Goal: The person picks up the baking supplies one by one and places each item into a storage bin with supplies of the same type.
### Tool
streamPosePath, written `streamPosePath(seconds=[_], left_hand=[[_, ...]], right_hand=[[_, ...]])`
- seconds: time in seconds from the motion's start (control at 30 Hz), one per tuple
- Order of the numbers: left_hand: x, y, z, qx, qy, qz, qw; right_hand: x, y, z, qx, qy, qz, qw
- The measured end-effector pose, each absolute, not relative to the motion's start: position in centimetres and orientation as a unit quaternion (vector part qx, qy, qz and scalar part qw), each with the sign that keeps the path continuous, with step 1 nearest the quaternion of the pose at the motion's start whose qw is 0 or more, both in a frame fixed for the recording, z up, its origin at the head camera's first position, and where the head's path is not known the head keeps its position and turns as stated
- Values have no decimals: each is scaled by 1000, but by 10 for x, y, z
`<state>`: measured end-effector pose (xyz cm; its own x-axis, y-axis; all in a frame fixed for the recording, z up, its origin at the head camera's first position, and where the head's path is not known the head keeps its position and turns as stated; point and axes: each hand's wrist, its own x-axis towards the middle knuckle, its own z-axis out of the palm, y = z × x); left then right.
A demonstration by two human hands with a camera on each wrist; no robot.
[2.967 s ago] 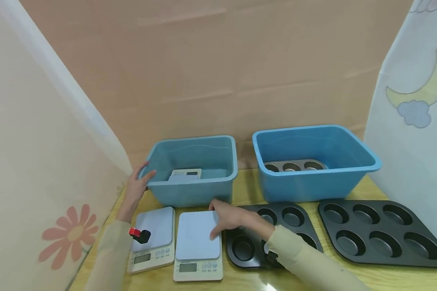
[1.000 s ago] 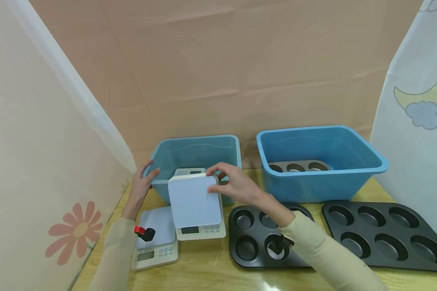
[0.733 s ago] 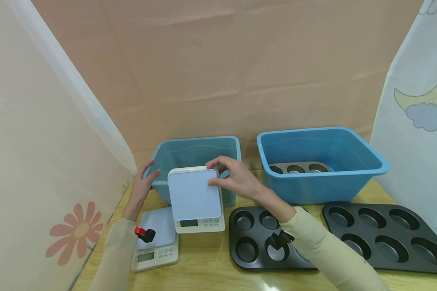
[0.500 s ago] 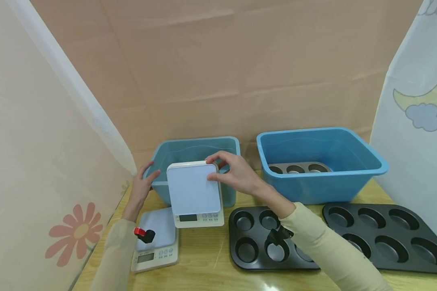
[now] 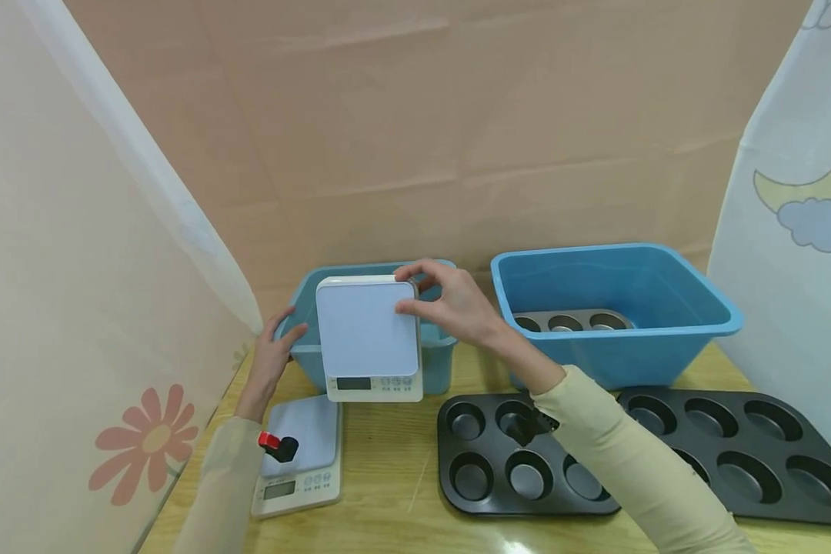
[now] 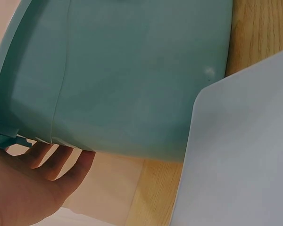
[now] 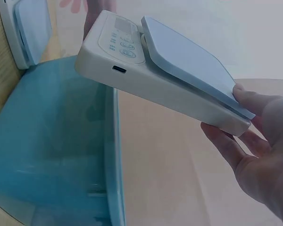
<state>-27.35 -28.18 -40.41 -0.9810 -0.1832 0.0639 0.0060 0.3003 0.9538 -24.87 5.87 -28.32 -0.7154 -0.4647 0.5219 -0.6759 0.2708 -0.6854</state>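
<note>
A pale wooden desk [image 5: 395,485] stands before a plain tan backdrop, with sheer printed curtains hanging at both sides. The right hand [image 5: 450,304] has its grip clamped on the far right corner of a white digital kitchen scale with a pale blue square platform [image 5: 368,337], thumb on top and fingers curled behind, holding it in the air, tilted, above the front rim of the smaller teal plastic tub [image 5: 438,362]. The left hand [image 5: 273,362] rests against that tub's left end, thumb over the rim and fingers fairly straight along the outer wall, its grip loose rather than closed tight. Below it, a second white scale with a blue platform [image 5: 298,454] lies flat on the desk. To the right sits a larger blue plastic tub [image 5: 616,358] with a grey muffin tray [image 5: 571,319] inside. In front lie two dark six-cup muffin tins [image 5: 485,462] [image 5: 769,462], side by side; the right forearm crosses over the nearer one.
</note>
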Motion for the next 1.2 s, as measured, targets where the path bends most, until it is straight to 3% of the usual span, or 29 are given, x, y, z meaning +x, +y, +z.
streamPosePath(seconds=[0.4,0.63,1.2], left_hand=[[-268,-278,-395,64,-790,-606,69],[-256,-267,-380,56,-789,-608,68],[-259,-261,-387,51,-791,-606,63]], right_hand=[[-256,60,-258,329,-781,517,120],[-240,62,-232,320,-773,534,122],[-258,71,-225,285,-762,562,151]])
